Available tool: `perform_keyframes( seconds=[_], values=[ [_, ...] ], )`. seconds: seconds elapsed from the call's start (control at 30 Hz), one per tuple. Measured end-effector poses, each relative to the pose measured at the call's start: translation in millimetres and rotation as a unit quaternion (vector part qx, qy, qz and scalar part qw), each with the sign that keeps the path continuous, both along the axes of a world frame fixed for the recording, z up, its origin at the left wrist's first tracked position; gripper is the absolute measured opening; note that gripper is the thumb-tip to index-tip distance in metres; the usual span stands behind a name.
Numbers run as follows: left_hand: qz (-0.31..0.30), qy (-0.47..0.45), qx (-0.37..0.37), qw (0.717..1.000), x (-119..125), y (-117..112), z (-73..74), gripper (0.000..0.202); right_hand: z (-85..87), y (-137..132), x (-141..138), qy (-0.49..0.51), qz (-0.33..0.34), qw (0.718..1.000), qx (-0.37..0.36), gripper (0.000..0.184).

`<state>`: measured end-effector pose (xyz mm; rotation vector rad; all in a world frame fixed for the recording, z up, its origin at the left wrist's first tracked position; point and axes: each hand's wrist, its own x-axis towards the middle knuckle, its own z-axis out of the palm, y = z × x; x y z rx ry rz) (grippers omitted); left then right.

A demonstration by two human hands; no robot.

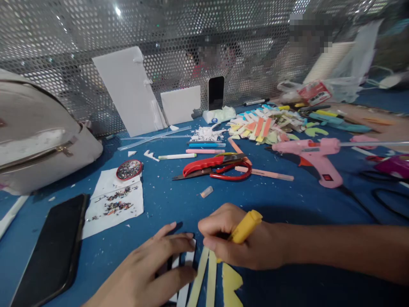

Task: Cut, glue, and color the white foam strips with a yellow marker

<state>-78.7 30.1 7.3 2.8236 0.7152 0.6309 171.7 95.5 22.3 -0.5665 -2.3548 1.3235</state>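
Note:
My right hand [223, 224] is closed around a thick yellow marker [246, 227], its tip low and hidden behind the fingers, over the upper ends of pale yellow paper strips [211, 279]. My left hand [151, 266] lies with fingers apart, fingertips resting on white strips [184, 292] just left of the yellow ones. A notched yellow paper piece [230, 283] sits under my right wrist. Beyond my hands are an orange-tinted pen cap [207, 192] and red-handled scissors [204, 164], with another red-handled tool [236, 174] overlapping them.
A black phone [51, 251] and paper with dark crumbs [134, 209] lie left, near a pale backpack [41, 140]. Across the blue table are several markers [204, 151], a heap of coloured scraps [265, 123] and a pink glue gun [319, 155] with its cord. Perforated metal [249, 64] stands behind.

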Motion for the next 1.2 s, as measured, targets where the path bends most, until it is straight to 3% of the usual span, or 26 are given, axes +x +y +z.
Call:
perform_keyframes(
  seconds=[1.2],
  values=[
    [-0.008,0.009,-0.028,1.0,-3.3,-0.9,-3.5,0.039,-0.8,1.6,0.2,-0.002,0.015,0.998,-0.057,0.039]
  ],
)
